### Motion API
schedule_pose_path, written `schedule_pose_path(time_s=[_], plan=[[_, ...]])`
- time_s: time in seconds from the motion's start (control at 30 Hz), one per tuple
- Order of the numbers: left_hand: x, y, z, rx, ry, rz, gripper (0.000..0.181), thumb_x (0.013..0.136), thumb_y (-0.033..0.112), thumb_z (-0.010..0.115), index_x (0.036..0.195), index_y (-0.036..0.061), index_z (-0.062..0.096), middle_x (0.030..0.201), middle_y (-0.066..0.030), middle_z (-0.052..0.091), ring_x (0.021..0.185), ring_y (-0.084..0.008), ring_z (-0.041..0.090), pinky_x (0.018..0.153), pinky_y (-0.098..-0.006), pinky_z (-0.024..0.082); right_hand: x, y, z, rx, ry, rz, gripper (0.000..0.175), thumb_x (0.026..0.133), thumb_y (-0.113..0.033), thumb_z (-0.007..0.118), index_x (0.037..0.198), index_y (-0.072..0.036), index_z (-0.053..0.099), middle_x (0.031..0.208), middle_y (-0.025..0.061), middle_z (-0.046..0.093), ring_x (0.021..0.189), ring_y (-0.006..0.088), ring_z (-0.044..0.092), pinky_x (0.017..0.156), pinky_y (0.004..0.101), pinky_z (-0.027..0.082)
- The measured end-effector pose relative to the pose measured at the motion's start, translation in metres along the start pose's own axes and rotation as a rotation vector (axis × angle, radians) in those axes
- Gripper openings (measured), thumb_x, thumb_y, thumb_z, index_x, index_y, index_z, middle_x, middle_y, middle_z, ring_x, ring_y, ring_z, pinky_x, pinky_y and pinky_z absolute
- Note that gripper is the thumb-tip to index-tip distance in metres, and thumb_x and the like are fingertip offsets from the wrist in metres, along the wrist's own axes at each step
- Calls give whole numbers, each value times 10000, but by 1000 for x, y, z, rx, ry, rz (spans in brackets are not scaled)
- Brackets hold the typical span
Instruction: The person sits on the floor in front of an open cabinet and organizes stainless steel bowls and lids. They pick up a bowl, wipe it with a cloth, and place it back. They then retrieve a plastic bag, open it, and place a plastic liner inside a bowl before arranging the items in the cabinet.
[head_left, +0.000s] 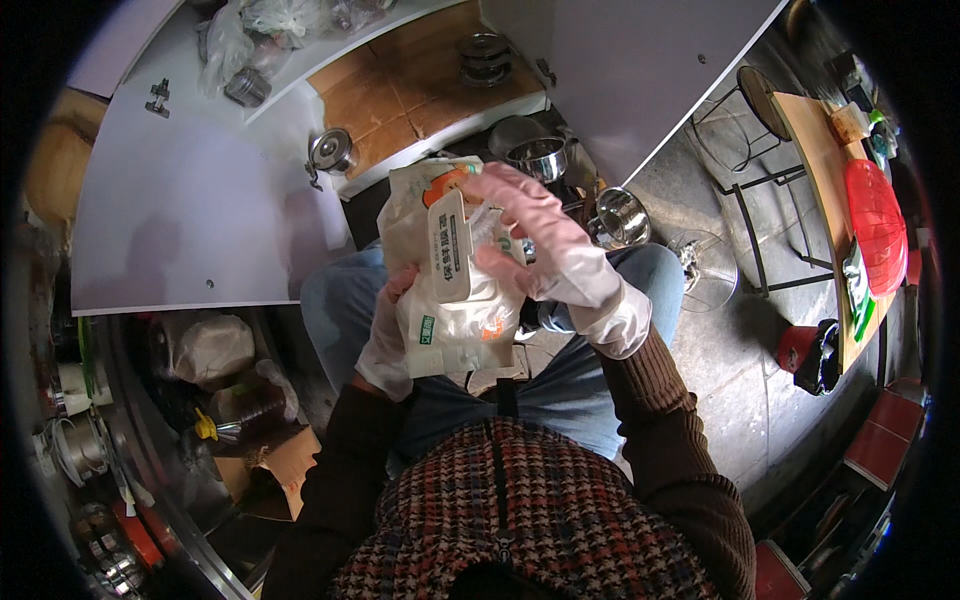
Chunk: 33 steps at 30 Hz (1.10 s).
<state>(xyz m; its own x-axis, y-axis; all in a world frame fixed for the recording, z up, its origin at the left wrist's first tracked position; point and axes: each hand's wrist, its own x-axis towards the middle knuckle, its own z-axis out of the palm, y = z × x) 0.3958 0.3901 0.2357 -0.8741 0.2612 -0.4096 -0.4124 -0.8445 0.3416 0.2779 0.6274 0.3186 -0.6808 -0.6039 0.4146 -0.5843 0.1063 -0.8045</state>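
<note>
Both hands wear pink-white rubber gloves. My left hand (390, 330) holds a translucent plastic packet (457, 337) by its left side, above my knees. The packet bears an orange print and some writing. A small pale flat box (450, 247) with printed writing lies against the packet's front. My right hand (547, 247) is over the packet's right side with its fingers spread; whether the fingertips touch the packet or the box cannot be told.
An open white cabinet (202, 225) stands ahead, with steel pots (538, 154) and a steel lid (331, 150) in and before it. A steel bowl (621, 217) is near my right knee. A cardboard box (277, 472) lies left, a wooden table (821, 180) right.
</note>
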Motion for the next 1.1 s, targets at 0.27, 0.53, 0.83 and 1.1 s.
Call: schedule_pose_path(time_s=[0.27,0.53,0.83,1.1], plan=[[0,2,-14,-19,-40,44,475,1016,324,550,1354,-10,556,1228,-190,679,1046,-308,713,892,-449,614,-1,3,17,849,419,276,33,966,-13,625,966,-30,653,876,26,687,743,74,616,677,219,512],[-3,0,-5,-90,-178,53,492,978,311,566,1355,-6,566,1248,-201,670,1082,-319,705,919,-473,611,-5,13,1,1032,462,471,107,991,-162,680,966,-59,665,809,-16,631,670,64,519,643,218,443],[0,-3,-13,-49,-53,-11,515,925,301,635,1329,-15,586,1238,-196,679,1050,-309,715,909,-462,610,-4,2,25,159,118,120,348,906,-232,777,1106,3,615,941,125,637,742,182,626,635,310,564],[1,-5,-13,-55,-83,-41,539,908,285,658,1351,-6,564,1214,-178,687,1043,-301,714,913,-461,604,-5,-15,29,-145,-67,97,514,845,-302,816,1214,-2,621,971,198,691,915,315,718,754,424,611]])
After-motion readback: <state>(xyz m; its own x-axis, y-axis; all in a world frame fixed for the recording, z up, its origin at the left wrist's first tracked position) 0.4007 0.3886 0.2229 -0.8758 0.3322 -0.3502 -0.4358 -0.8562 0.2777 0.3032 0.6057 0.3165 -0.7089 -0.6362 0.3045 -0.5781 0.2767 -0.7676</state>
